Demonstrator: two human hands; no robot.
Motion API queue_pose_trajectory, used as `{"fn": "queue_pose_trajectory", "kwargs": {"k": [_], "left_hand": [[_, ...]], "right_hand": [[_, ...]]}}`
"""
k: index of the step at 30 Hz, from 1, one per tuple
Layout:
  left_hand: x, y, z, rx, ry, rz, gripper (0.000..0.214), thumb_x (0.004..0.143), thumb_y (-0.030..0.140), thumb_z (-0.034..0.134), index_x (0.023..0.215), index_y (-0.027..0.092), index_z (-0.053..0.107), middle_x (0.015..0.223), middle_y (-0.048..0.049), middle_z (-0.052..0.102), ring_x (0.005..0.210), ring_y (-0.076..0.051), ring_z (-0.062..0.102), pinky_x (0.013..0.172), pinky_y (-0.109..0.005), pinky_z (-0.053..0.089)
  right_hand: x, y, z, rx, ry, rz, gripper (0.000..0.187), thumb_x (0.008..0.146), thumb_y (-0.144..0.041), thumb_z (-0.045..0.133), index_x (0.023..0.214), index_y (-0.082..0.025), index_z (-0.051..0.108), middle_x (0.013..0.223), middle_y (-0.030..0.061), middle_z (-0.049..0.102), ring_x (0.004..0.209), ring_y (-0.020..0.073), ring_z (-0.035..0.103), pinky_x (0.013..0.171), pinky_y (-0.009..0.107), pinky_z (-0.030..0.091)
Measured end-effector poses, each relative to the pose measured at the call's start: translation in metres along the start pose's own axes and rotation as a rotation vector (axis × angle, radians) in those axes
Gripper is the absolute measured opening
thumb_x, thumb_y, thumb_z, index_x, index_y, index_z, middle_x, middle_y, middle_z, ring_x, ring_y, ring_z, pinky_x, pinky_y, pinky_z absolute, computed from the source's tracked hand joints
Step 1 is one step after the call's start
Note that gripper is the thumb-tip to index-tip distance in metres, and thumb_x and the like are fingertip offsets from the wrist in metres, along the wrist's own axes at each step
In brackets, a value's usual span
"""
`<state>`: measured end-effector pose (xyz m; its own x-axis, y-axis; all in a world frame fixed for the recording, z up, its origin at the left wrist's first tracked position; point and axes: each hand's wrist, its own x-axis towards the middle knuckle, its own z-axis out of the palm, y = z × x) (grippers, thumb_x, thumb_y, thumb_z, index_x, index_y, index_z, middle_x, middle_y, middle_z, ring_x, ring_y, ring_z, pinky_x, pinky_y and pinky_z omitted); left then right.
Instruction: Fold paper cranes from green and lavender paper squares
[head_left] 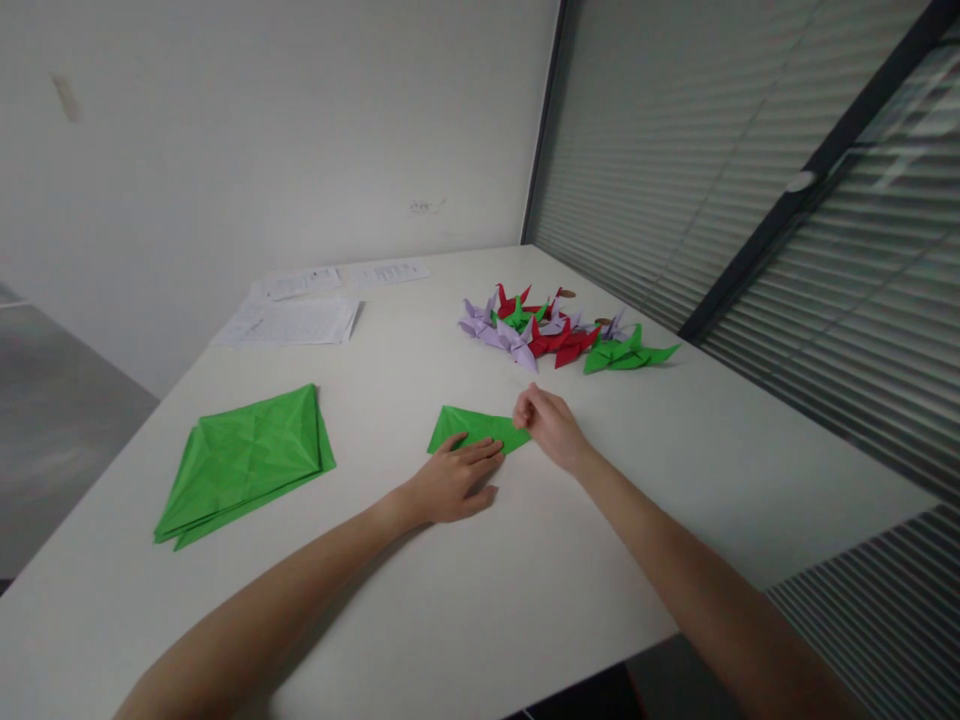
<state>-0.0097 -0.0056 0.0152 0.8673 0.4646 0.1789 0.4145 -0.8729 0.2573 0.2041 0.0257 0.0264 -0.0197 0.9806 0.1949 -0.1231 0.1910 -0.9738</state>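
Note:
A small folded piece of green paper (pixel 461 422) lies on the white table in front of me, its narrow tip towards the right. My left hand (pixel 454 485) rests flat over its lower edge, fingers stretched out and holding it down against the table. At the right end of the paper my right hand (pixel 550 425) is closed, its curled fingers touching the upper edge near the tip. I see nothing inside those fingers, though their undersides are partly hidden.
Several larger green sheets (pixel 251 455), creased and stacked, lie to the left. Folded paper cranes (pixel 555 335) in red, lilac and green are grouped at the back right. Printed papers (pixel 300 318) lie at the back left. A glass partition with blinds (pixel 720 160) borders the table's right side.

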Motion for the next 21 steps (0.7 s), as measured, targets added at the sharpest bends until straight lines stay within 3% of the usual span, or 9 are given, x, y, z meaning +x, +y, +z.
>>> {"fn": "queue_pose_trajectory", "kwargs": {"k": [3,5,8,13,17,21], "left_hand": [[0.001,0.000,0.001,0.007,0.000,0.002,0.051,0.092,0.036,0.044,0.139,0.018,0.044,0.148,-0.0121,0.043,0.139,-0.026,0.037,0.113,-0.054,0.027],[0.001,0.000,0.002,0.007,-0.004,0.003,0.051,0.092,0.036,0.044,0.139,0.018,0.044,0.148,-0.0122,0.043,0.139,-0.026,0.037,0.113,-0.053,0.027],[0.001,-0.001,0.002,-0.003,-0.006,-0.003,0.052,0.092,0.037,0.044,0.140,0.018,0.043,0.149,-0.0118,0.042,0.138,-0.026,0.038,0.114,-0.053,0.026],[-0.001,-0.002,0.002,-0.018,-0.006,-0.008,0.053,0.092,0.037,0.044,0.142,0.018,0.040,0.151,-0.0117,0.039,0.139,-0.025,0.038,0.114,-0.053,0.024],[-0.001,-0.002,0.002,-0.015,-0.009,-0.004,0.053,0.093,0.037,0.044,0.142,0.018,0.040,0.151,-0.0118,0.039,0.139,-0.026,0.038,0.115,-0.052,0.024],[0.000,-0.002,0.002,-0.017,-0.003,-0.007,0.053,0.092,0.037,0.045,0.142,0.019,0.041,0.150,-0.0120,0.040,0.138,-0.026,0.039,0.114,-0.053,0.025]], "right_hand": [[-0.007,0.012,0.032,0.268,-0.101,0.115,0.060,0.079,-0.071,0.053,0.050,-0.021,0.039,0.049,-0.0052,0.035,0.048,0.0100,0.038,0.053,0.027,0.035],[-0.006,0.020,0.036,0.311,-0.046,0.157,0.063,0.077,-0.071,0.056,0.047,-0.021,0.033,0.045,-0.0070,0.029,0.042,0.0077,0.029,0.047,0.025,0.030],[0.002,0.025,0.021,0.327,0.121,0.168,0.064,0.078,-0.069,0.058,0.048,-0.021,0.028,0.043,-0.0087,0.024,0.039,0.0067,0.023,0.042,0.024,0.026],[0.015,0.017,-0.015,0.310,0.415,0.147,0.063,0.084,-0.069,0.048,0.050,-0.022,0.025,0.041,-0.0095,0.020,0.037,0.0067,0.017,0.036,0.024,0.022],[0.016,0.009,-0.022,0.278,0.426,0.094,0.065,0.084,-0.070,0.046,0.049,-0.022,0.022,0.042,-0.0096,0.017,0.037,0.0070,0.013,0.036,0.026,0.019],[0.005,-0.002,-0.009,0.059,0.346,-0.076,0.066,0.086,-0.071,0.042,0.045,-0.023,0.022,0.042,-0.0069,0.019,0.040,0.0089,0.019,0.042,0.029,0.022]]}}
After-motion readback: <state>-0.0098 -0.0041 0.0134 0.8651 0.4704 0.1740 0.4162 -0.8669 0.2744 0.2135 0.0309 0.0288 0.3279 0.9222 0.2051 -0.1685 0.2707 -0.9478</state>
